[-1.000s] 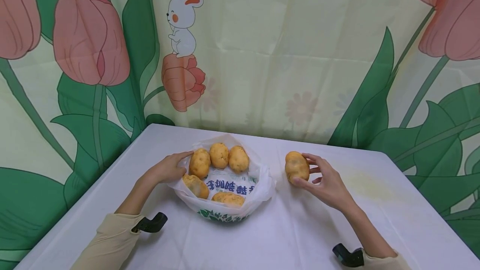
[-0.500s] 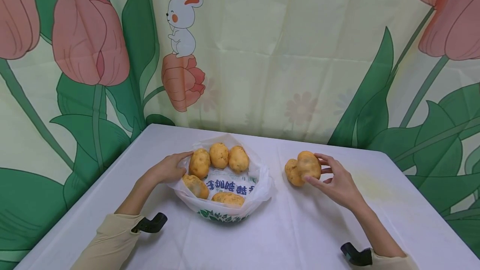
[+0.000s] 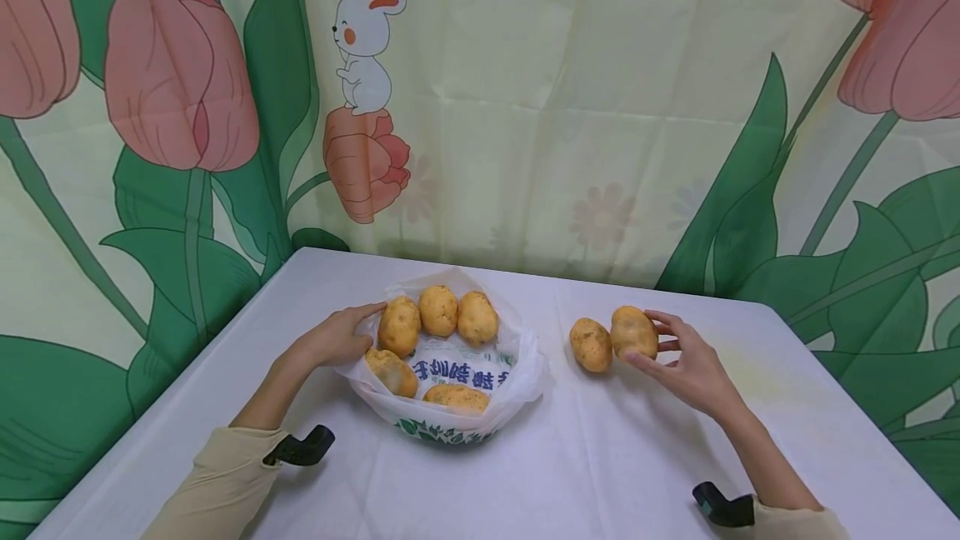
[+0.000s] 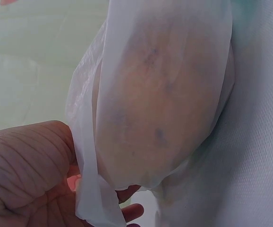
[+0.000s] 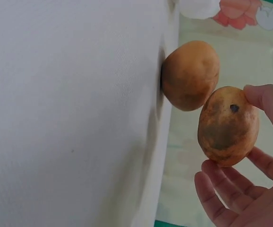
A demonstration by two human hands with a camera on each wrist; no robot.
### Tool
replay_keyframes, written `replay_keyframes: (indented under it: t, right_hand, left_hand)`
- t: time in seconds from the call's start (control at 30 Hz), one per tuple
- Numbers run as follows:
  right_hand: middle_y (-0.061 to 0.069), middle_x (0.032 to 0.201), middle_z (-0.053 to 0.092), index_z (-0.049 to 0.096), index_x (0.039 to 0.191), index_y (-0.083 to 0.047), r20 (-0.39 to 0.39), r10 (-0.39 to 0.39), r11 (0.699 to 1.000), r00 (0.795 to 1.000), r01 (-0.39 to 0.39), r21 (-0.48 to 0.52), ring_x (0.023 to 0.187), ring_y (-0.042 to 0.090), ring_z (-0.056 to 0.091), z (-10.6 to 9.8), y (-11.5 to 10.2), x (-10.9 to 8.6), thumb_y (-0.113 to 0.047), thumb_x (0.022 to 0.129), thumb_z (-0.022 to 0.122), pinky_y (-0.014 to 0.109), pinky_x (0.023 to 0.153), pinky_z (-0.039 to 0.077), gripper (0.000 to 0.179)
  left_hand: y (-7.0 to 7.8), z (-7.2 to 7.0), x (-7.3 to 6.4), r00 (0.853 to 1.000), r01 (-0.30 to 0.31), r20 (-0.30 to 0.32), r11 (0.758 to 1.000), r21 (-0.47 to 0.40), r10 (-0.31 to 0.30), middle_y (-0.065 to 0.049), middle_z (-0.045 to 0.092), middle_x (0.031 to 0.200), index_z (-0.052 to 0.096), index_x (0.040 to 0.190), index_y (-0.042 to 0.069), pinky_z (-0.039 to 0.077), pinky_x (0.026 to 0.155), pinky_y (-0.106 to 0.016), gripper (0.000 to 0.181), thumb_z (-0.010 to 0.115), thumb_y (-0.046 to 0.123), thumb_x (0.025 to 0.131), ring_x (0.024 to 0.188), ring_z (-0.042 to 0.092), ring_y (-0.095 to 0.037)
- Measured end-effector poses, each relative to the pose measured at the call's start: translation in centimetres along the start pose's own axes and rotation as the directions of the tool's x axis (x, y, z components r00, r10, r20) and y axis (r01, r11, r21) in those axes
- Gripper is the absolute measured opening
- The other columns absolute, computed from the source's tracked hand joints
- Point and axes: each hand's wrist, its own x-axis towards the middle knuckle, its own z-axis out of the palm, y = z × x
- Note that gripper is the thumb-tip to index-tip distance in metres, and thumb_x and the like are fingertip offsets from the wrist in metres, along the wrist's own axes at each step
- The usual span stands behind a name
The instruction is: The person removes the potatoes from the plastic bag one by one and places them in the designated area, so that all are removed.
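Note:
A potato is held between the thumb and fingers of my right hand. In the right wrist view this potato shows a dark spot and sits just off the table surface. Beside it, to the left, another potato rests on the table. My left hand pinches the left rim of a white plastic bag, its mouth folded wide. Several potatoes lie around the inside of the bag. The left wrist view shows the thumb outside the thin plastic, with fingertips partly hidden behind it.
A white cloth covers the table. Behind it hangs a curtain printed with tulips and a rabbit. Black wrist cameras sit on the left sleeve and the right sleeve.
My right hand has moved right with its potato, uncovering the other potato that was hidden behind it. The left hand and the bag have stayed in place.

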Motion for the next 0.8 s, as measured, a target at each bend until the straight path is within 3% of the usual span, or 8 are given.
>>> replay_keyframes:
  t: [0.37,0.8]
  right_hand:
    - [0.029,0.143,0.049,0.038,0.152,0.000,0.041,0.024,0.999,0.999,-0.023,-0.027,0.114,0.043,0.059,-0.2,1.5,0.1,-0.042,0.090,0.077,0.044,0.082,0.055,0.084]
    - [0.030,0.142,0.049,0.042,0.149,0.001,0.088,0.038,0.997,0.995,-0.033,-0.065,0.112,0.043,0.059,0.3,2.6,0.5,-0.043,0.089,0.078,0.052,0.086,0.054,0.082]
  left_hand:
    - [-0.1,0.1,0.1,1.000,0.001,0.000,1.000,0.000,-0.001,-0.034,0.043,0.151,0.040,0.155,-0.001,0.048,0.073,-0.036,0.064,0.054,0.003,0.092,0.110,0.052,-0.039]
    - [-0.1,0.1,0.0,1.000,0.004,0.002,1.000,-0.002,-0.004,-0.035,0.042,0.152,0.039,0.155,-0.001,0.047,0.067,-0.031,0.064,0.053,0.004,0.093,0.110,0.052,-0.040]
